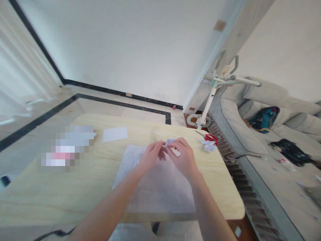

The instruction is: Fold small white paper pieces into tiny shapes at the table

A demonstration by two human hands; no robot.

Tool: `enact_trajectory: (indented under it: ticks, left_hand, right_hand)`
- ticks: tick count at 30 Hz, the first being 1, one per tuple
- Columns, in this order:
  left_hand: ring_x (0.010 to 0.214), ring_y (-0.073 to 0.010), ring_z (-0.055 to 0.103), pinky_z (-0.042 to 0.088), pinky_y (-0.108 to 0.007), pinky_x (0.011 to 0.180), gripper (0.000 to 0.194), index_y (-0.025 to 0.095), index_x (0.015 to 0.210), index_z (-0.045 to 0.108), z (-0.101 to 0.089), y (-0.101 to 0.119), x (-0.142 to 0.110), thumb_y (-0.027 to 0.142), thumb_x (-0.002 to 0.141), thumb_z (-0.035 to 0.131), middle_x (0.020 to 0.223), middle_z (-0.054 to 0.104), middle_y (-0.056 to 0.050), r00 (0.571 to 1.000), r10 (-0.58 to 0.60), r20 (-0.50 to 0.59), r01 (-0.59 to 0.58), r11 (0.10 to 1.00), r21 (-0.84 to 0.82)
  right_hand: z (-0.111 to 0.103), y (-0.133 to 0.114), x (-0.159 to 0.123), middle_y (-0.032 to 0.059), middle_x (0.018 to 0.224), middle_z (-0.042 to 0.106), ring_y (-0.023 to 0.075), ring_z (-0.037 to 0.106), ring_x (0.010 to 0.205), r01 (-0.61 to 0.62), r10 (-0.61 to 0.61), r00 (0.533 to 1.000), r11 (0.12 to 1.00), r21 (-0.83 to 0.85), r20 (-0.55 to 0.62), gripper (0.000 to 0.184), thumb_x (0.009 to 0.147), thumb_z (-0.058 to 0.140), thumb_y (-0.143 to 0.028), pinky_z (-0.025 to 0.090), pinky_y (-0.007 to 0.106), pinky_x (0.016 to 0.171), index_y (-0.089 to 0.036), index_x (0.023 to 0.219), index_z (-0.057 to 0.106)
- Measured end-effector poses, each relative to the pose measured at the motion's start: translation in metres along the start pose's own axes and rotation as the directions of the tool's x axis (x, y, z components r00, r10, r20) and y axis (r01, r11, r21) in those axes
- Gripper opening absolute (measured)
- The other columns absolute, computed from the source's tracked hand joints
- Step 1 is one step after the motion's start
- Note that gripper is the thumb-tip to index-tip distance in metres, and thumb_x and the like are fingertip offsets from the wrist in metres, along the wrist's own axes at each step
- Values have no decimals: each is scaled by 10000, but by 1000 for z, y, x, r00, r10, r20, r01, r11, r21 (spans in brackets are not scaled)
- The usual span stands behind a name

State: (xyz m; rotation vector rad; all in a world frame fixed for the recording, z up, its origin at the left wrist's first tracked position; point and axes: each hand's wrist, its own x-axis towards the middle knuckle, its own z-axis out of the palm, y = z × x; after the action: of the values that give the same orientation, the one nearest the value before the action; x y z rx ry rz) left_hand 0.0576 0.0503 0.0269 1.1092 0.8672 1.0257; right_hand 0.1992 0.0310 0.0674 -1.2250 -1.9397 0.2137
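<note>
Paper piece (170, 142) held at the fingertips, printed sheet (160, 197) beneath.
Right hand (184, 157) pinches it; left hand's (151, 155) fingers bunch beside it, grip unclear. Step appears to be fingertip shaping; next move seemingly calls for light, steady pressure. Scissors (211, 138) lie right of the fingers.

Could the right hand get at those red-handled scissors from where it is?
Likely yes: the scissors lie just right of the right hand on the table, with nothing visible standing between. Crumpled paper sits by the handles, though, and that hand holds a small paper.
</note>
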Motion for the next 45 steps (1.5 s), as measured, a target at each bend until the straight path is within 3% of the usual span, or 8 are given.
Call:
enact_trajectory:
  ticks: [3, 6, 9, 12, 20, 28, 35, 45]
  left_hand:
    - [534, -111, 543, 437, -230, 510, 393, 118, 753, 597, -9, 4, 1, 478, 840, 464, 630, 600, -38, 1000, 8, -22, -10, 998, -63]
    - [674, -127, 601, 486, -234, 592, 364, 129, 945, 623, -15, 8, 2, 456, 811, 537, 862, 654, -78, 998, 25, -61, -34, 989, -147]
    - [746, -147, 634, 520, -279, 686, 421, 144, 1107, 589, -17, 8, 4, 425, 794, 574, 1004, 650, -101, 994, 31, -104, -48, 986, -161]
    - [733, -155, 647, 525, -311, 729, 503, 154, 1199, 547, -16, 8, 4, 370, 754, 636, 951, 672, -81, 988, 56, -143, -61, 998, -34]
    - [865, -190, 641, 516, -299, 753, 443, 149, 1140, 585, -10, 8, 2, 324, 740, 660, 1069, 655, -98, 991, 111, -71, -102, 987, 121]
    - [927, -209, 639, 502, -336, 832, 452, 175, 1170, 564, -9, -2, 0, 357, 762, 637, 1079, 656, -97, 985, 168, -39, -151, 950, 272]
    - [772, -165, 656, 539, -302, 715, 293, 139, 1030, 600, -4, 7, -4, 342, 827, 540, 925, 678, -84, 980, 195, -38, -184, 961, 205]
    - [730, -169, 668, 547, -305, 694, 348, 139, 1060, 604, -2, 8, -3, 350, 783, 590, 937, 682, -90, 987, 135, -91, -115, 975, 192]
  right_hand:
    - [20, -5, 5, 51, 804, 585, 179, 549, 792, 58, -60, 997, 997, 53, 45, 126, 788, 548, -165, 464, 316, 714, -229, 811, 653]
    - [26, 0, 5, 56, 870, 610, 192, 565, 853, 40, -43, 999, 992, 117, 26, 153, 783, 550, -163, 467, 345, 775, -238, 868, 653]
    - [28, 6, 4, 51, 863, 625, 192, 581, 839, -67, 85, 993, 977, 202, -84, 123, 787, 555, -191, 468, 350, 783, -227, 873, 635]
    - [31, 11, 1, 41, 778, 626, 177, 581, 743, -242, 305, 940, 911, 335, -151, 82, 786, 577, -261, 472, 318, 707, -201, 819, 622]
    - [35, 17, -3, 17, 704, 641, 153, 595, 666, -410, 509, 860, 653, 636, 32, 100, 721, 647, -287, 470, 282, 649, -195, 749, 674]
    - [37, 23, -3, 5, 637, 619, 137, 558, 611, -441, 566, 822, 577, 688, 53, 108, 667, 670, -291, 450, 268, 598, -189, 635, 651]
    - [35, 20, -3, 0, 625, 613, 135, 550, 586, -430, 559, 826, 548, 718, 68, 94, 650, 663, -280, 444, 263, 568, -192, 649, 631]
    - [35, 21, -5, -29, 560, 547, 103, 474, 521, -418, 576, 816, 543, 729, 38, 80, 643, 640, -247, 384, 234, 513, -187, 620, 592]
